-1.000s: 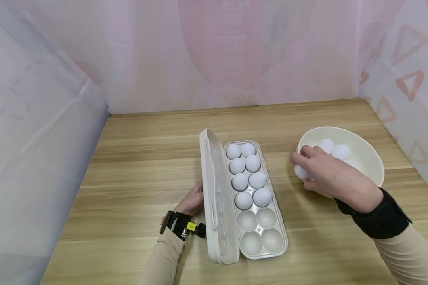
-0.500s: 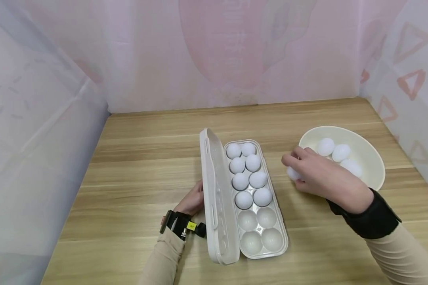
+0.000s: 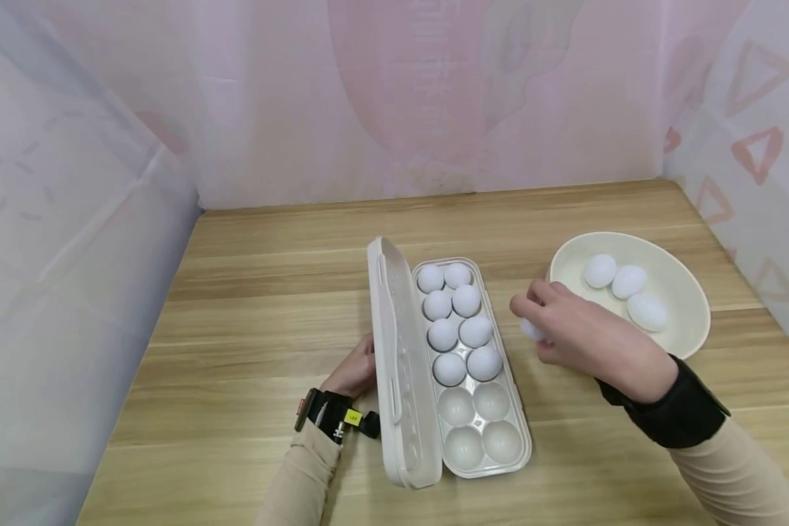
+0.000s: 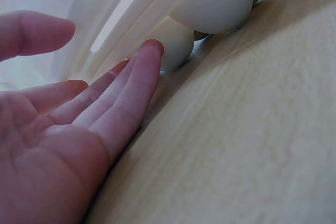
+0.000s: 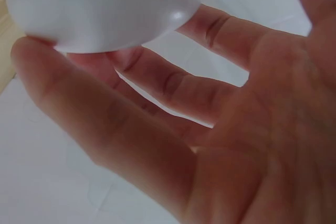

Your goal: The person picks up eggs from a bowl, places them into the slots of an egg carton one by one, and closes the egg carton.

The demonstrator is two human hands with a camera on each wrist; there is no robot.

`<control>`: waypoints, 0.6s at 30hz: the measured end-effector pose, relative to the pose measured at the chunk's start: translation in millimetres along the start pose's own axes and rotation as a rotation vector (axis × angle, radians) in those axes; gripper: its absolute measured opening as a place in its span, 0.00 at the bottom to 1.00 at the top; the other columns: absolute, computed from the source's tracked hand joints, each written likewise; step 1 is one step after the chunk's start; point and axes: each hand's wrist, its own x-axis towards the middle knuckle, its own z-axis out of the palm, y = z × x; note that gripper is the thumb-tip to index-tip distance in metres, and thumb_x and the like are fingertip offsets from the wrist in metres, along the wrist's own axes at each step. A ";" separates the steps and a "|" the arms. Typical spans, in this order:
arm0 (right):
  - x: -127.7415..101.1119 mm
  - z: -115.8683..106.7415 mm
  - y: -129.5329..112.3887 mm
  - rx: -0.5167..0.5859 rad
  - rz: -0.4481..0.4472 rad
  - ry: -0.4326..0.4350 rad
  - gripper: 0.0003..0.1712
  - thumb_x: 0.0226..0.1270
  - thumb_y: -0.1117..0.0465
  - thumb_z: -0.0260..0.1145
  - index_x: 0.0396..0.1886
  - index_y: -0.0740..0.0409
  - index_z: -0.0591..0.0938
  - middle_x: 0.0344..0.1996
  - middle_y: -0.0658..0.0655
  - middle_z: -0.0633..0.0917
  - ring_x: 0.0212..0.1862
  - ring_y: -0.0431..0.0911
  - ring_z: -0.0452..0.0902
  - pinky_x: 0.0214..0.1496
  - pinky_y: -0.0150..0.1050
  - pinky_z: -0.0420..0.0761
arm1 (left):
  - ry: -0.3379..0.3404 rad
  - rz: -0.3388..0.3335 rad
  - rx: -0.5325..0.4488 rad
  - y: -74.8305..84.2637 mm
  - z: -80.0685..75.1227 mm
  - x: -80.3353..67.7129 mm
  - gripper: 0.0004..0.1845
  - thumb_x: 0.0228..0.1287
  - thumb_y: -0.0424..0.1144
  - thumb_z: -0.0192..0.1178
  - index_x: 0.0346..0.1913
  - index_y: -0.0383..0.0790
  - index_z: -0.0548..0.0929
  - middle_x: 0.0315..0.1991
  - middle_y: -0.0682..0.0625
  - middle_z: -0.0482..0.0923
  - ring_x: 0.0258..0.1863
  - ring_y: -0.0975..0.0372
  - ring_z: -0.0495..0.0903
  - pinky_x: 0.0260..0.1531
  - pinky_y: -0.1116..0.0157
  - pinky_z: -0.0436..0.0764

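My right hand [image 3: 585, 332] pinches a white egg [image 3: 532, 330] between the bowl and the egg carton. In the right wrist view the egg [image 5: 105, 9] sits at the curled fingertips. The pale plastic carton [image 3: 478, 420] stands in the middle of the table with its lid [image 3: 394, 380] raised on the left side. White eggs [image 3: 475, 332] fill its back four rows; the two front rows hold none. Behind the lid is my left hand [image 3: 355, 371], its fingers partly hidden in the head view. The left wrist view shows that hand [image 4: 79, 124] with fingers extended against the carton's outside.
A cream bowl [image 3: 680, 292] with 3 white eggs [image 3: 629, 281] stands at the right of the wooden table [image 3: 269, 292]. Printed cloth walls [image 3: 289, 109] enclose the table at the back and both sides.
My right hand has lifted the egg out over the bowl's left rim and moved left toward the carton. The left hand, carton and bowl have stayed in place.
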 end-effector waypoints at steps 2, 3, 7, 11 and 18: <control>0.4 1.3 -1.2 0.003 -0.006 0.004 0.23 0.36 0.74 0.69 0.36 0.57 0.73 0.29 0.52 0.69 0.31 0.51 0.68 0.29 0.40 0.71 | -0.002 0.002 -0.002 0.1 0.0 -0.4 0.18 0.68 0.26 0.46 0.60 0.32 0.67 0.46 0.51 0.72 0.48 0.62 0.71 0.51 0.66 0.71; 0.5 1.9 -1.7 0.005 -0.007 0.006 0.24 0.36 0.74 0.69 0.36 0.57 0.73 0.29 0.52 0.69 0.31 0.51 0.68 0.29 0.39 0.71 | -0.001 0.003 -0.005 0.0 -0.2 -0.5 0.18 0.68 0.25 0.46 0.59 0.33 0.67 0.45 0.51 0.72 0.47 0.63 0.71 0.50 0.66 0.71; 1.5 5.0 -4.4 0.006 -0.022 0.015 0.23 0.36 0.75 0.67 0.35 0.57 0.72 0.28 0.52 0.68 0.30 0.49 0.67 0.29 0.38 0.70 | 0.005 0.004 -0.012 -1.2 -0.6 -0.6 0.19 0.65 0.23 0.47 0.59 0.32 0.67 0.44 0.51 0.74 0.45 0.63 0.73 0.48 0.66 0.74; 3.5 8.0 -7.1 -0.014 -0.050 0.028 0.22 0.35 0.75 0.66 0.33 0.57 0.71 0.27 0.52 0.68 0.29 0.48 0.66 0.29 0.37 0.69 | 0.007 0.008 -0.006 -1.7 -0.3 0.5 0.22 0.66 0.25 0.47 0.62 0.27 0.63 0.47 0.51 0.72 0.48 0.62 0.71 0.51 0.66 0.71; 8.4 9.8 -14.5 0.018 -0.039 0.010 0.22 0.35 0.75 0.64 0.34 0.56 0.72 0.27 0.52 0.68 0.30 0.49 0.65 0.28 0.38 0.68 | 0.015 0.001 0.010 0.3 1.0 0.4 0.26 0.67 0.27 0.48 0.66 0.23 0.59 0.51 0.50 0.69 0.54 0.60 0.66 0.55 0.65 0.67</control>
